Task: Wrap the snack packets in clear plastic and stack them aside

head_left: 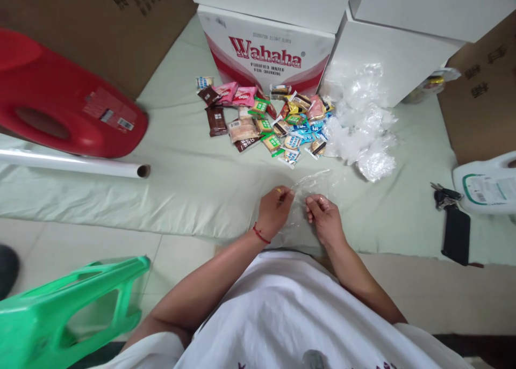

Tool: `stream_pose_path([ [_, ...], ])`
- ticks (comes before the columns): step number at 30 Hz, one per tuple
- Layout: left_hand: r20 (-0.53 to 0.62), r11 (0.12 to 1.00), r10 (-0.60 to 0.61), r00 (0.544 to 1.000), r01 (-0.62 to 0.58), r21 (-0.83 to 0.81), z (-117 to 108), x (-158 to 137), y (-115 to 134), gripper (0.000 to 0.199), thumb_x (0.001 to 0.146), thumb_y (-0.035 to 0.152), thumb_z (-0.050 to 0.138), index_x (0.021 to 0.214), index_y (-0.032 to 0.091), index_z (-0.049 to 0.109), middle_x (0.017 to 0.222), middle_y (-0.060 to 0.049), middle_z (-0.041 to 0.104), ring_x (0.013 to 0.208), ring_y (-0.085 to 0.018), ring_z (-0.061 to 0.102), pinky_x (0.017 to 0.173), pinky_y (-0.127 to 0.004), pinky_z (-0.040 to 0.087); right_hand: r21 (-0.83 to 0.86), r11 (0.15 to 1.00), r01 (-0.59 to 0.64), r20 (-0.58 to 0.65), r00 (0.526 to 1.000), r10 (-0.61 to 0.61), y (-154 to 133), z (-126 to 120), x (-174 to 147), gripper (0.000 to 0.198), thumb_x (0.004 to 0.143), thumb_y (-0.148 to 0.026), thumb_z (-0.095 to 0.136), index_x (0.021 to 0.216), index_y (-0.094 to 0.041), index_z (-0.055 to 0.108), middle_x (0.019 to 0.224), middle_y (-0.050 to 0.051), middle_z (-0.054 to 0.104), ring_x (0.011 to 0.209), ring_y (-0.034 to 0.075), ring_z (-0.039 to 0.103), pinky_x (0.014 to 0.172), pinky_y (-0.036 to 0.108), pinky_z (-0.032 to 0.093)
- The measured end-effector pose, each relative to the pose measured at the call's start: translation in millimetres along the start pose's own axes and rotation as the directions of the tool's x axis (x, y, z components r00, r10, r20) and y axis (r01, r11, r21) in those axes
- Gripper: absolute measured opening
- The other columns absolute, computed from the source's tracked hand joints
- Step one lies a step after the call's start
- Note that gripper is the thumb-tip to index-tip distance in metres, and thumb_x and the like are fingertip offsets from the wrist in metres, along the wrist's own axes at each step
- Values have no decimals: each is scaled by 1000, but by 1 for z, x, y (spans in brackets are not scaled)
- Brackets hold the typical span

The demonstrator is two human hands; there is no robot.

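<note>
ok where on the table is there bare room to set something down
Left: a bare patch of table between the red jug and the snacks. Right: another between the crumpled plastic and the phone. Crowded: where snacks and crumpled plastic lie, and nearer, where the left hand and right hand hold clear film.

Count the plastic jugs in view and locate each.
2: a red jug at the far left and a white jug at the picture's right edge. Others may be hidden.

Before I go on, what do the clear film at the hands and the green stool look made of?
Clear film: probably thin, glossy plastic; see-through, with creases catching glints.
Green stool: likely moulded plastic, satin, judging by its even colour and rounded edges.
</note>
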State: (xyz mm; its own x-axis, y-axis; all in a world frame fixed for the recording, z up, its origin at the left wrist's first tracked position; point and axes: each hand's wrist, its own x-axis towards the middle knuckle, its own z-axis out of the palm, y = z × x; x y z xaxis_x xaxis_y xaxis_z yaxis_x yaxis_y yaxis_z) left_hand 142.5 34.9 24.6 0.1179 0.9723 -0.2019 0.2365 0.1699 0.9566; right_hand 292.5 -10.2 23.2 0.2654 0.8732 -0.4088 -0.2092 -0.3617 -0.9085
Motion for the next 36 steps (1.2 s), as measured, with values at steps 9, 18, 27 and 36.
stream_pose_path([
  [9, -307, 996, -85, 948, 80, -30, -42, 21, -6, 32, 101, 43, 49, 75, 24, 50, 52, 6, 50, 50, -14, 47, 56, -26, 39, 2, 986, -164, 113, 980, 163, -16, -28, 11, 48, 64, -57, 93, 80, -17, 69, 60, -5, 52, 49, 6, 40, 42, 19, 27],
  [18, -433, 954, -123, 893, 227, 195, -98, 11, -22, 38, 101, 44, 50, 68, 24, 51, 51, 4, 55, 52, -14, 51, 58, -27, 40, -190, 945, -267, 184, 936, 301, -34, -64, 26, 55, 58, -59, 95, 82, -17, 70, 60, -5, 52, 48, 5, 37, 41, 19, 21],
  [27, -262, 899, -272, 926, 342, 273, -109, -13, -24, 33, 97, 50, 48, 78, 25, 56, 57, 2, 59, 53, -17, 56, 57, -29, 44, -516, 857, -15, 328, 920, 214, -47, -79, 48, 53, 74, -65, 83, 94, -17, 71, 70, -2, 56, 58, 10, 46, 52, 24, 35],
  [36, 10, 520, 359, 933, -209, 828, -90, -17, -6, 65, 84, 18, 56, 148, 13, 52, 156, -25, 49, 152, -42, 40, 123, -63, 33, -596, 776, 206, 358, 933, 26, -50, -55, 70, 60, 76, -53, 79, 123, -17, 70, 93, 4, 69, 70, 14, 52, 67, 30, 42],
])
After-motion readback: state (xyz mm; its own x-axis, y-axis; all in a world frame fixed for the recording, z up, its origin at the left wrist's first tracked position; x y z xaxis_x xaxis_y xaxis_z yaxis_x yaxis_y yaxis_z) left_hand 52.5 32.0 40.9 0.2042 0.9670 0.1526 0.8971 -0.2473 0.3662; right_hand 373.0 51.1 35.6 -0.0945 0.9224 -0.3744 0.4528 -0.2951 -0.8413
